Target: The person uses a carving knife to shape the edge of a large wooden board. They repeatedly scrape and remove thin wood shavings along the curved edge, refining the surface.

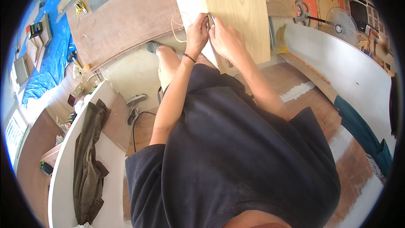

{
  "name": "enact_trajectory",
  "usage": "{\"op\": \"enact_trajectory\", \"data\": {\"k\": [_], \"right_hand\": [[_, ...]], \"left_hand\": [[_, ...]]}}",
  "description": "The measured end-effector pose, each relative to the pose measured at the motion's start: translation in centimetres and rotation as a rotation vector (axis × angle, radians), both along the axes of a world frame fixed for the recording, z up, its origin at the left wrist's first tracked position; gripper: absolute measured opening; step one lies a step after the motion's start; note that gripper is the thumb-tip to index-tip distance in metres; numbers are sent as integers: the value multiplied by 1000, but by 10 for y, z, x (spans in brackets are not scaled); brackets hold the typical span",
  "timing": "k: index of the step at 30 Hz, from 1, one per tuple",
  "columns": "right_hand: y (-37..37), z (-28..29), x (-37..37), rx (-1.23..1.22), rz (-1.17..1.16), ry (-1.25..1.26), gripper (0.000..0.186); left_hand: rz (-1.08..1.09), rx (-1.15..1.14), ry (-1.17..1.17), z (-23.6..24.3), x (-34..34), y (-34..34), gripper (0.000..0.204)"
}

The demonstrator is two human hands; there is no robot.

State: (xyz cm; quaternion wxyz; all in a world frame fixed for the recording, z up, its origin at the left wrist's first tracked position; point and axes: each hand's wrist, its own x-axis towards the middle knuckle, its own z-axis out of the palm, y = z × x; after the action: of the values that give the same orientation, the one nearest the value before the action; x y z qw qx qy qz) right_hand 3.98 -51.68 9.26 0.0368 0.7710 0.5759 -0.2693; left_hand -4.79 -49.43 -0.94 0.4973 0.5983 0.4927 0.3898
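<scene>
A wood-grain board (238, 8) reaches away in front of me, with a bright white face along its left side. At the corner between the two, my right hand (228, 38) is closed round a slim dark metal tool (211, 18); its exact kind is too small to make out. Close beside it, my left hand (197, 36) has its fingers pinched at the same edge, and what they hold is hidden. A thin, pale curled strip (174, 29) hangs to the left of that hand.
Brown sheets (126, 29) lie at the far left, bearing yellow-handled pliers (80, 7). Blue plastic sheeting (52, 59) spreads beyond. Curved white panels stand at both sides, the left one (63, 160) draped with brown trousers (90, 160). A fan (339, 27) stands far right.
</scene>
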Motion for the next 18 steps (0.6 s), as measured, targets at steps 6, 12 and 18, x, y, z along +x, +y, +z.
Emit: {"op": "enact_trajectory", "data": {"k": [6, 12, 18], "right_hand": [[2, -7, 3, 13, 4, -6, 27], [-19, -1, 0, 109, -70, 12, 24], [-16, 0, -2, 38, -81, -12, 25]], "left_hand": [[-42, 20, 31, -14, -3, -8, 12], [-66, -19, 29, -11, -3, -9, 12], [-67, -49, 50, -8, -4, -11, 12]]}}
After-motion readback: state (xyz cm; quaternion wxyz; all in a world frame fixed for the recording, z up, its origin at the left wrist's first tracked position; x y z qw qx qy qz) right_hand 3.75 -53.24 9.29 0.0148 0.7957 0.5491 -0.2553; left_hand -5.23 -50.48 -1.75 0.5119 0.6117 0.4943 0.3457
